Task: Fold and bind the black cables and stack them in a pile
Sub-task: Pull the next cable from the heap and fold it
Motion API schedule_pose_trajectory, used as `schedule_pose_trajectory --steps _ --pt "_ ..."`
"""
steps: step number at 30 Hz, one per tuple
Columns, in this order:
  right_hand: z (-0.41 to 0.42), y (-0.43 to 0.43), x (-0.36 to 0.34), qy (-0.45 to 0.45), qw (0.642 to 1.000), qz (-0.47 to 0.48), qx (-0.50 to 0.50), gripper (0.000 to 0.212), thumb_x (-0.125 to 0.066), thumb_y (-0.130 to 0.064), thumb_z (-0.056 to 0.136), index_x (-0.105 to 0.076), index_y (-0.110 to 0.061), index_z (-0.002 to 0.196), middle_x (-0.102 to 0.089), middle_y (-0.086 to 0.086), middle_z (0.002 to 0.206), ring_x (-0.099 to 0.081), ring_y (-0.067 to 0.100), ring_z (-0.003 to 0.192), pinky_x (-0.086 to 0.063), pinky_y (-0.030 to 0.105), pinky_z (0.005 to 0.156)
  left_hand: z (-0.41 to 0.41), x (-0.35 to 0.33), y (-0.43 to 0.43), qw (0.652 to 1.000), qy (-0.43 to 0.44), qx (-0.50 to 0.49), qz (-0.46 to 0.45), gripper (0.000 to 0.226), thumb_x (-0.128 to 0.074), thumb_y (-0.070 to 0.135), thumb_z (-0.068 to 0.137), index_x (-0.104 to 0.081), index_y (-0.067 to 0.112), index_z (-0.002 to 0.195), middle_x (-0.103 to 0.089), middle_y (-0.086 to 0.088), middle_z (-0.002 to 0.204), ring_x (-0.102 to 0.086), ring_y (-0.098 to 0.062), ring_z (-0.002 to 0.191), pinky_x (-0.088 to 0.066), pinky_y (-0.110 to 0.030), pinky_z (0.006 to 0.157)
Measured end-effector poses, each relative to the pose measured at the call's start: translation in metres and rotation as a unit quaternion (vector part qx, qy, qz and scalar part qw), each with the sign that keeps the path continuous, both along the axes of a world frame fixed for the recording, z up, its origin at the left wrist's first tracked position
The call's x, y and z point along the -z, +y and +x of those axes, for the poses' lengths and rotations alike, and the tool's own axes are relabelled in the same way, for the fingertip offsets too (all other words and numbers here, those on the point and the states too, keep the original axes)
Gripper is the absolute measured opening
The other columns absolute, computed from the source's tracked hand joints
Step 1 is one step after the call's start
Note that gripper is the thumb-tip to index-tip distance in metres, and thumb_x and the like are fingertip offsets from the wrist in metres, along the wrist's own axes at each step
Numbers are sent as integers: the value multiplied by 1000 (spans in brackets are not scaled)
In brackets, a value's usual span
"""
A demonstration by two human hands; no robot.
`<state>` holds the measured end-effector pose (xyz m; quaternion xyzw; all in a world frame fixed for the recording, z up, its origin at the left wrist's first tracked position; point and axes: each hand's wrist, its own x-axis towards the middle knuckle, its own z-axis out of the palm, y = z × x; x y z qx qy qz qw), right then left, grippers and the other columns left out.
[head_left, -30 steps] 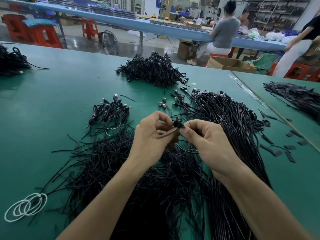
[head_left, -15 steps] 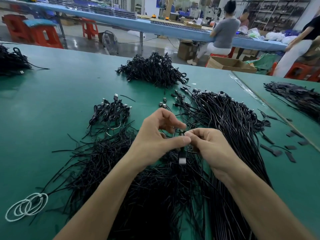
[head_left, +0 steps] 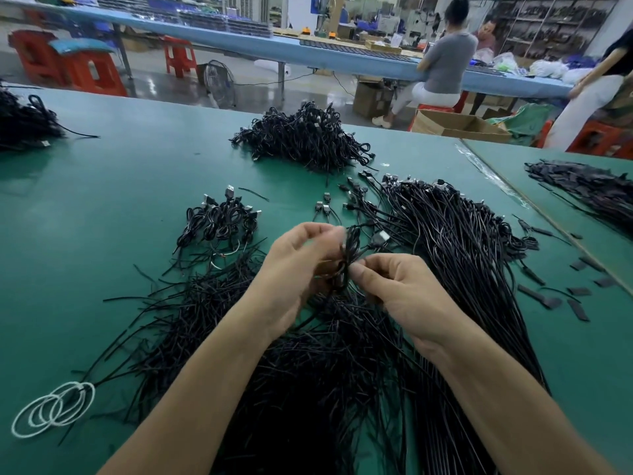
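Above the green table (head_left: 102,207), both hands hold one folded black cable (head_left: 349,255) upright between them. My left hand (head_left: 294,269) pinches it from the left with fingers curled. My right hand (head_left: 394,289) pinches its middle from the right. Its silver USB plug (head_left: 379,238) sticks out to the upper right. A small pile of bound cables (head_left: 222,221) lies to the left of my hands. Loose straight cables (head_left: 462,241) fan out on the right. A heap of thin black ties (head_left: 212,320) spreads under my forearms.
A larger heap of bound cables (head_left: 305,138) sits further back, another (head_left: 20,121) at the far left edge. White rubber bands (head_left: 51,409) lie at the lower left. Black scraps (head_left: 548,296) dot the right side. A second table with dark strips (head_left: 589,186) adjoins on the right. People stand behind.
The hands have lifted a little and the folded cable now stands upright between them; its plug, which hung below the hands half a second ago, now points up to the right.
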<state>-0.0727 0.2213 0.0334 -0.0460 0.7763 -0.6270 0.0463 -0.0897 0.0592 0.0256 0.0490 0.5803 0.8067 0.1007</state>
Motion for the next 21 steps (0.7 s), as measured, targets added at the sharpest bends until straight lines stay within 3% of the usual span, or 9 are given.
schedule_pose_trajectory --steps 3,7,10,12,14,16,17,19,21 --pt "-3 -1 3 -34 999 -6 1 17 -61 -16 97 -70 -11 83 -59 -15 53 -51 -5 48 -37 6 48 0 2 -2 998 46 13 -36 56 -84 14 60 -59 13 110 -76 -8 90 -72 -19 80 -56 -24 72" --pt "-11 2 9 -60 998 -14 33 17 -61 -19 97 -74 -14 86 -58 -10 60 -49 1 52 -36 13 45 -11 5 -15 999 25 -13 -35 52 -81 6 58 -62 10 106 -77 -11 94 -74 -18 80 -57 -27 69" --pt "-21 12 15 -23 995 44 85 14 -61 -20 98 -73 -16 93 -64 -9 64 -53 1 55 -44 16 51 -38 16 -35 986 -8 -155 -58 38 -79 2 65 -62 14 97 -78 -2 92 -75 -13 84 -56 -30 74" --pt "-27 19 21 3 986 127 104 13 -60 -22 98 -72 -17 94 -66 -6 69 -56 5 60 -50 24 61 -64 25 -50 953 3 -279 -117 32 -78 -3 76 -61 16 95 -77 -2 92 -74 -13 84 -58 -32 79" --pt "-34 18 25 31 971 219 94 14 -60 -23 98 -71 -18 91 -66 -8 71 -56 2 59 -45 12 57 -88 34 -64 904 31 -371 -211 27 -76 1 83 -61 16 99 -74 -2 97 -71 -14 87 -57 -29 85" --pt "-44 13 26 53 954 285 75 14 -58 -20 99 -70 -19 93 -65 -9 73 -56 1 61 -42 8 53 -105 41 -78 867 40 -403 -290 28 -72 4 89 -64 12 114 -71 -6 106 -67 -17 97 -52 -26 92" --pt "-50 9 26 58 945 315 64 16 -56 -19 99 -71 -20 96 -66 -9 77 -58 3 65 -44 9 55 -111 44 -84 857 37 -391 -335 33 -70 5 91 -62 8 123 -69 -9 115 -65 -19 104 -49 -27 97" --pt "-65 -1 28 59 923 377 37 22 -51 -17 100 -72 -18 107 -70 -2 96 -64 13 84 -55 28 76 -117 49 -91 843 25 -326 -427 46 -64 5 94 -53 6 139 -61 -14 133 -56 -26 121 -42 -34 107" --pt "-82 -15 30 62 898 436 0 27 -47 -18 102 -68 -16 117 -68 3 118 -61 22 108 -51 38 95 -116 50 -92 828 45 -288 -478 54 -59 3 96 -43 7 148 -45 -14 150 -40 -30 138 -30 -39 116"
